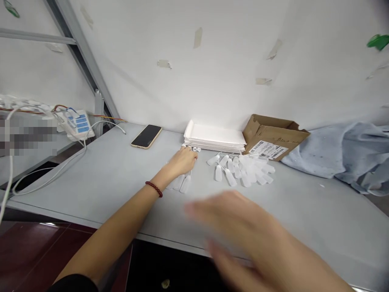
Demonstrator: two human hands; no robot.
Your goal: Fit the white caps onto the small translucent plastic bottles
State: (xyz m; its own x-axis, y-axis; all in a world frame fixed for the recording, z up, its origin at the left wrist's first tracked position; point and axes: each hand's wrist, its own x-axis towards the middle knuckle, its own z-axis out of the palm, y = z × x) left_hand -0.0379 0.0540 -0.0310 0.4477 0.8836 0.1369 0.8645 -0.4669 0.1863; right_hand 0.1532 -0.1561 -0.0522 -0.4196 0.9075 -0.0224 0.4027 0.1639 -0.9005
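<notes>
My left hand, with a beaded bracelet at the wrist, reaches to the front of a stack of white envelopes. Its fingers are curled down at some small white caps, and what lies under the fingertips is hidden. Just below that hand, a few small translucent plastic bottles lie on the table. My right hand is close to the camera and blurred, its thumb apart from the stretched fingers and nothing seen between them. Beyond it lies a loose pile of similar translucent bottles.
An open cardboard box stands right of the stack, beside a bluish-grey cloth. A phone lies at the back left of the grey table. White cables and a power strip are at far left. A wall rises behind.
</notes>
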